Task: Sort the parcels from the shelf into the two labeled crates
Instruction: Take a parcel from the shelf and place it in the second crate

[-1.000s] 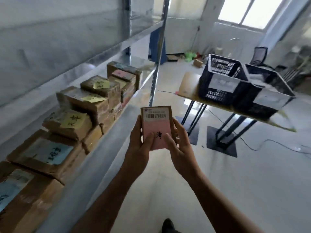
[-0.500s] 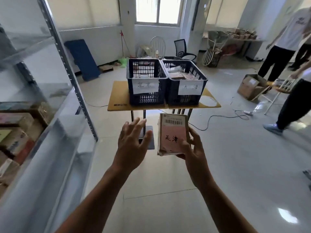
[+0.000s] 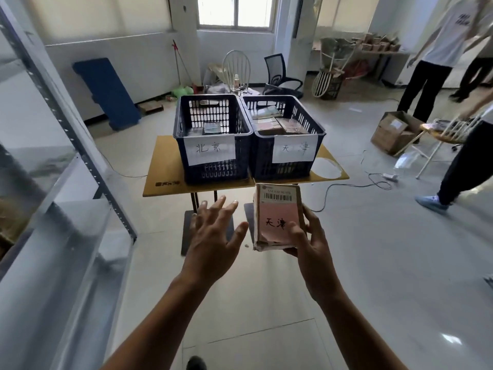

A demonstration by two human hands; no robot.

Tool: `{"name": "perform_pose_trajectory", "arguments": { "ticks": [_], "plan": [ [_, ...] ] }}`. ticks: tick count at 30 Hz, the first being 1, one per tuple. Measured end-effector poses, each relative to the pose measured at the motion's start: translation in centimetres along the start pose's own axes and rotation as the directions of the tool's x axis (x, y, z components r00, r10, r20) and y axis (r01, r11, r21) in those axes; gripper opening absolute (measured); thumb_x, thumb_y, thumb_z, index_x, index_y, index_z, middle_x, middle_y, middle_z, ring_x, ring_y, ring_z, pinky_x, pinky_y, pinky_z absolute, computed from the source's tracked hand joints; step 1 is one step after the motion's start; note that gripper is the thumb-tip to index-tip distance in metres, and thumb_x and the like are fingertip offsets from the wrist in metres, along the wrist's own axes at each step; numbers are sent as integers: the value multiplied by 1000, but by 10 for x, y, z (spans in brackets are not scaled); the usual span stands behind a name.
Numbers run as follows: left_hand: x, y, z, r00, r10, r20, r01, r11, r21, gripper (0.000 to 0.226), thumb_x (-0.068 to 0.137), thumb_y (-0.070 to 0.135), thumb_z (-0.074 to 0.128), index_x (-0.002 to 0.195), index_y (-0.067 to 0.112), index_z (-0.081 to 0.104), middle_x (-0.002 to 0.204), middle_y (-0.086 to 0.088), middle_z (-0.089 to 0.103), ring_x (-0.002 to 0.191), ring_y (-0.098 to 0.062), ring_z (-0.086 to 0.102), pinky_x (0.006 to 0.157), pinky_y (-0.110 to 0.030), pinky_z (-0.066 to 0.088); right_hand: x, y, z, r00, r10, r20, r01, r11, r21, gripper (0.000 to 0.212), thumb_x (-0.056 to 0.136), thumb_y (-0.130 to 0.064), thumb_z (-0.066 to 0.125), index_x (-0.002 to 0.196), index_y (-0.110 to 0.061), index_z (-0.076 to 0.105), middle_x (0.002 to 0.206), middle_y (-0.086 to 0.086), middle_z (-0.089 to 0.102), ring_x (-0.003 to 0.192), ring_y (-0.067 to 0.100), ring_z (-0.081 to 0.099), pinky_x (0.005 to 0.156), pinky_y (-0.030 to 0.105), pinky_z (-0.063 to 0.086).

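Observation:
My right hand (image 3: 309, 244) grips a small brown parcel (image 3: 277, 212) with a barcode and a pink label reading 天津, held upright in front of the table. To its left my left hand (image 3: 213, 236) is spread, fingers apart, holding nothing. Two dark blue crates stand side by side on a small wooden table (image 3: 165, 166). The left crate (image 3: 240, 156) bears a paper label 北京 and holds one or two parcels. The right crate (image 3: 318, 129), labelled 天津, holds several parcels.
The metal shelf (image 3: 53, 161) runs along the left edge, its upright post close to my left arm. Cables (image 3: 354, 185) lie on the floor right of the table. People (image 3: 432, 76) stand at the right by a cardboard box (image 3: 392, 132). Chairs stand behind the crates.
I have turned from the shelf to face the crates and come nearer the table. My left hand let go of the parcel, which now rests in my right hand alone.

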State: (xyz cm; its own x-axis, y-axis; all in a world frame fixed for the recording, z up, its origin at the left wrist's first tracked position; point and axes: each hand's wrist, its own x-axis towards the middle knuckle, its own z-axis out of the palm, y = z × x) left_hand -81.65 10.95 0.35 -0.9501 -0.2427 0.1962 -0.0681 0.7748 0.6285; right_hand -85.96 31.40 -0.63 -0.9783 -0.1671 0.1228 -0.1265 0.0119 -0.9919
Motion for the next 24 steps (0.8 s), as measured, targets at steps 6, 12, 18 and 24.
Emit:
{"name": "perform_pose_trajectory", "arguments": {
  "ticks": [6, 12, 18, 24],
  "plan": [
    [86, -25, 10, 995, 87, 44, -88, 996, 14, 74, 91, 74, 23, 155, 39, 33, 169, 10, 14, 157, -21, -5, 127, -51, 3, 69, -3, 23, 997, 9, -81, -13, 998, -54, 46, 93, -46, 56, 138, -54, 49, 130, 2, 61, 119, 22, 66, 83, 33, 64],
    [176, -20, 7, 975, 206, 81, -206, 979, -16, 81, 88, 76, 17, 157, 37, 31, 170, 8, 13, 157, -22, -8, 126, -47, -4, 136, -10, 26, 980, 7, -198, -31, 993, -114, 55, 90, -57, 56, 144, -54, 46, 136, 6, 57, 124, 27, 64, 91, 44, 64],
    [247, -7, 40, 959, 253, 130, -247, 967, -57, 81, 88, 75, 18, 158, 36, 31, 169, 8, 14, 157, -19, -7, 127, -47, -3, 196, 4, 4, 957, 2, -289, -48, 987, -152, 52, 95, -47, 56, 145, -56, 45, 135, 5, 56, 124, 24, 64, 88, 41, 65],
    [327, 13, 101, 951, 256, 172, -253, 967, -37, 76, 90, 75, 22, 157, 39, 31, 169, 11, 14, 157, -16, -9, 127, -45, -5, 273, 38, -41, 938, 34, -345, -84, 987, -133, 49, 95, -47, 56, 142, -58, 47, 135, 3, 55, 124, 23, 62, 90, 42, 64]
  ]
}}
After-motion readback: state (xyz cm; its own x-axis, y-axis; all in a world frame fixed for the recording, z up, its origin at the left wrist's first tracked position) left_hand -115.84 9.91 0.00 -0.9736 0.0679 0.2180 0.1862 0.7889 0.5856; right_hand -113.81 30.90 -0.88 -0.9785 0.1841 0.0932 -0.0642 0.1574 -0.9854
